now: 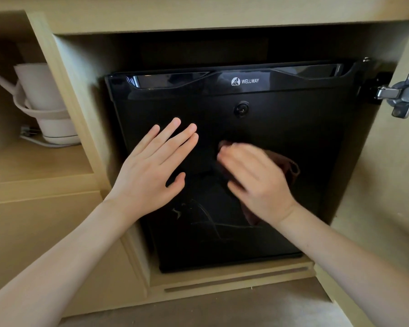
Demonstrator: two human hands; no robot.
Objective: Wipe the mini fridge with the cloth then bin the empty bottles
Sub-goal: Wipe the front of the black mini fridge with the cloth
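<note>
A black mini fridge with a closed glossy door stands inside a light wooden cabinet. My left hand lies flat on the door's left half, fingers spread and empty. My right hand presses a dark reddish-brown cloth against the middle of the door; the hand is motion-blurred. The cloth shows past my fingers at the right and below my wrist. A round lock sits above both hands. No bottles are in view.
A white kettle on its base stands in the open shelf compartment at the left. The cabinet door hinge sticks out at the right edge. A wooden plinth runs under the fridge, with floor below it.
</note>
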